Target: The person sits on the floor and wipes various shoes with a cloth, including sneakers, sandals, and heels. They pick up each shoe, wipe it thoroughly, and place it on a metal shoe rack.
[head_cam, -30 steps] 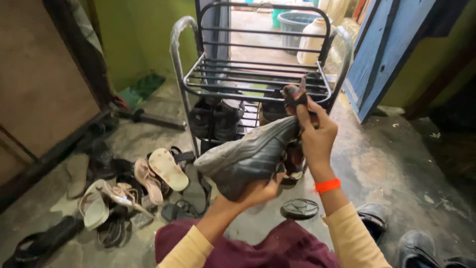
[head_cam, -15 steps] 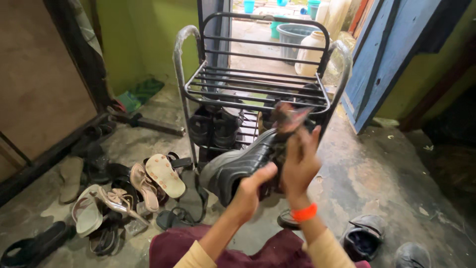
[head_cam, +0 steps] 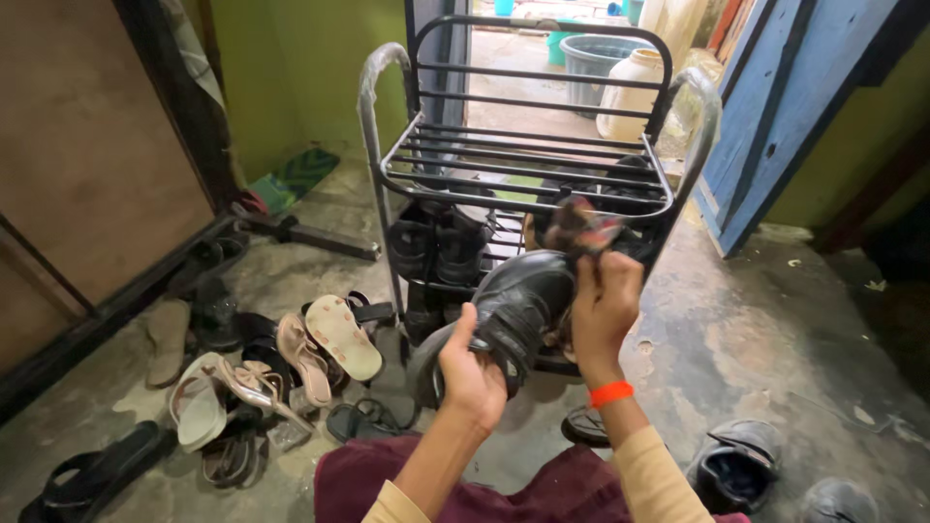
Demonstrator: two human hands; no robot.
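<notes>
While the left hand [head_cam: 472,373] steadies a black shoe [head_cam: 504,315] from below, the right hand [head_cam: 603,302] presses a crumpled dark rag [head_cam: 579,225] against the shoe's rear end. The step in hand appears to be wiping the shoe's upper.

**Position of the shoe.** The shoe is held in the air in front of the metal shoe rack [head_cam: 528,160], above the concrete floor [head_cam: 756,329]. Its toe points down and toward the person; its heel end is raised toward the rack. It touches nothing but the two hands and the rag.

**Left hand.** The fingers are closed around the toe and sole edge, with the thumb extended upward along the side of the upper. The forearm rises from the lower centre of the view, wrist roughly straight.

**Right hand.** The fingers are bunched shut on the rag, which sticks out above the knuckles. The palm faces the shoe. An orange wristband [head_cam: 611,393] sits on the wrist, and the forearm comes up from the lower right in a pale yellow sleeve.

**What the next move calls for.** A wiping stroke probably requires firm counter-pressure from the left hand so the shoe does not twist, and a rotation of the shoe to expose unwiped surfaces.

**Surroundings.** Black shoes stand on the rack's lower shelf. Loose sandals [head_cam: 291,363] lie on the floor to the left, well apart from the hands.
</notes>
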